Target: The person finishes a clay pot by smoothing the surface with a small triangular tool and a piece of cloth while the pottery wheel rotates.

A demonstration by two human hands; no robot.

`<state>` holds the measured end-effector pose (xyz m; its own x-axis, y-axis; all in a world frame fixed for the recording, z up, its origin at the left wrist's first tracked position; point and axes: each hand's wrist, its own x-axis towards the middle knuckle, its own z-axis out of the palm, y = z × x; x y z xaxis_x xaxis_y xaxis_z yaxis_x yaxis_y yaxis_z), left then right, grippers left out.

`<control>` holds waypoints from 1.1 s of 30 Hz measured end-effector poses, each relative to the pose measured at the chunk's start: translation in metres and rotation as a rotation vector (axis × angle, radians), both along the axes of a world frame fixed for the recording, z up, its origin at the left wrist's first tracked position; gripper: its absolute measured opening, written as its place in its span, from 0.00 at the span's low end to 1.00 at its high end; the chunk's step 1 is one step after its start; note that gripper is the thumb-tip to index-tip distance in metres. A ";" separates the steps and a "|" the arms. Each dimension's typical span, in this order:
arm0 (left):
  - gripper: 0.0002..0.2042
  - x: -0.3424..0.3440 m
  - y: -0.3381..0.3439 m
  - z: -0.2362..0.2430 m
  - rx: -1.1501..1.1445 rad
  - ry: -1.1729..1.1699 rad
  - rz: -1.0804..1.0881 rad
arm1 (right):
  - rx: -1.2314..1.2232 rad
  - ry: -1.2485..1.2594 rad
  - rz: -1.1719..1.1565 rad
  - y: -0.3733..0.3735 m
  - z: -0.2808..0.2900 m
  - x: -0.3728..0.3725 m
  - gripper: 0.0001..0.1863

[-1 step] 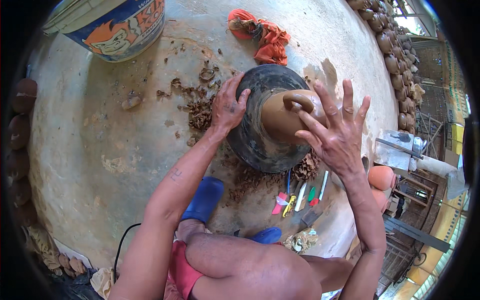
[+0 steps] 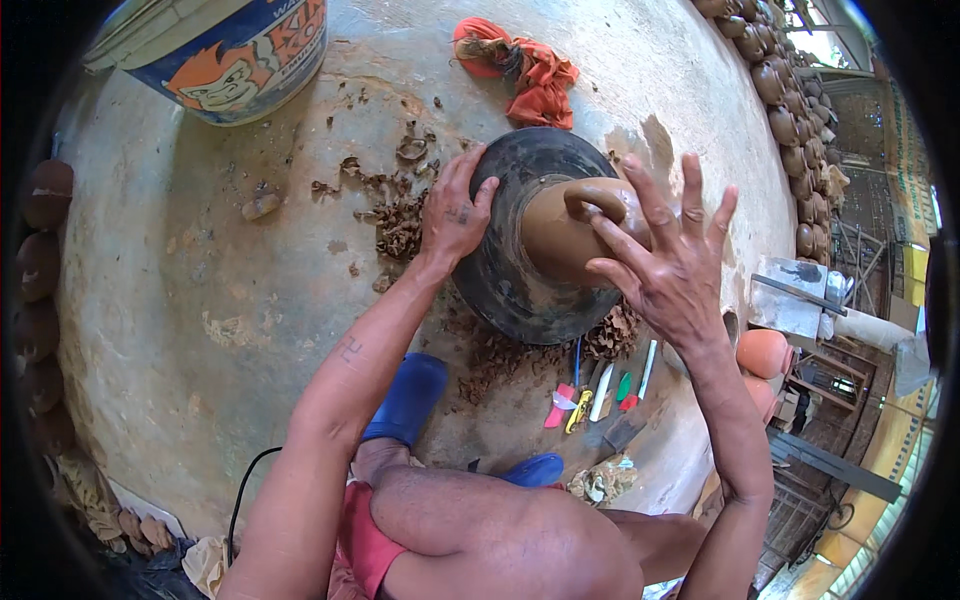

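A brown clay vessel (image 2: 560, 245) stands on a round black potter's wheel (image 2: 495, 285) in front of me. On its side is a curved clay handle (image 2: 592, 190). My right hand (image 2: 672, 268) reaches over the vessel with its index fingertip against the handle's loop. The other fingers of that hand are spread and raised, holding nothing. At the wheel's left edge rests my left hand (image 2: 458, 212), fingers stretched along the rim and thumb apart. Part of the vessel is hidden behind my right hand.
Clay shavings (image 2: 400, 228) lie around the wheel. Several small tools, among them a white stick (image 2: 602, 392), lie on the floor near my feet. A red cloth bundle (image 2: 540, 85) sits beyond the wheel, a large bucket (image 2: 240, 70) far left. Pots (image 2: 785, 125) line the right.
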<state>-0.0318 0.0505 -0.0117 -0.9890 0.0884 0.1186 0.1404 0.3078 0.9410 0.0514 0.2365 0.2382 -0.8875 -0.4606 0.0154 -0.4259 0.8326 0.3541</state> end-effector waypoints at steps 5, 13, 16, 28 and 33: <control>0.27 -0.001 -0.002 -0.001 0.004 -0.001 -0.016 | 0.064 -0.011 0.011 0.000 0.001 -0.001 0.22; 0.26 -0.013 0.003 -0.001 -0.035 -0.010 -0.060 | -0.233 0.379 -0.255 0.091 0.054 0.023 0.05; 0.26 -0.020 0.012 0.002 -0.028 0.044 -0.084 | -0.072 0.355 -0.557 0.176 0.063 0.061 0.06; 0.25 -0.046 -0.010 -0.042 -0.169 -0.159 -0.302 | -0.069 -0.411 -1.439 0.418 -0.081 0.278 0.19; 0.22 -0.071 -0.057 -0.076 -0.255 -0.129 -0.314 | -0.043 -0.457 -1.542 0.444 -0.136 0.291 0.15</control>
